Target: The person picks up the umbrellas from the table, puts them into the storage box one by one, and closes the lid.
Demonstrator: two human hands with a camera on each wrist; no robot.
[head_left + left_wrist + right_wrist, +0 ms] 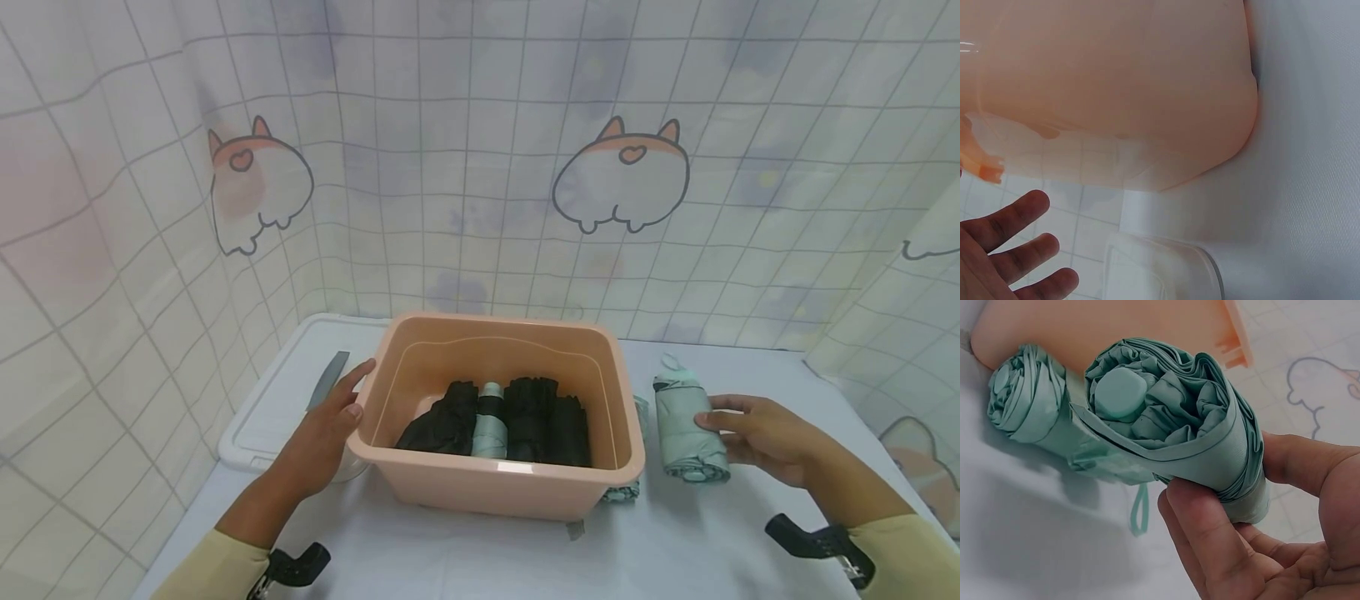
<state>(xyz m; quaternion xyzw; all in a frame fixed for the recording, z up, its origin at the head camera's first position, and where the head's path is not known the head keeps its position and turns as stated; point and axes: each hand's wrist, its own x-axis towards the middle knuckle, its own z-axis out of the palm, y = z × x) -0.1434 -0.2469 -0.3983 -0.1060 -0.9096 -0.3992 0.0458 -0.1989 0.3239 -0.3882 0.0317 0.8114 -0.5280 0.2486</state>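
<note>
My right hand (pixel 757 433) grips a folded mint-green umbrella (pixel 681 425), thumb on one side and fingers on the other. The right wrist view shows its gathered fabric and pale button-like end facing the camera. Another mint umbrella (pixel 1038 419) lies on the table against the peach bin (pixel 495 493), mostly hidden under the rim in the head view. Inside the bin, several black folded umbrellas (pixel 531 417) stand around one mint umbrella (pixel 490 429). My left hand (pixel 322 433) is at the bin's left rim; in the left wrist view its visible fingers (pixel 1016 219) are extended and spread.
A white lid (pixel 262 408) lies on the white table (pixel 480 558) left of the bin, with a grey strip-like thing (pixel 327 379) over it. A curtain with a grid print (pixel 465 208) closes off the back and sides. A small grey tab (pixel 575 530) lies by the bin's front.
</note>
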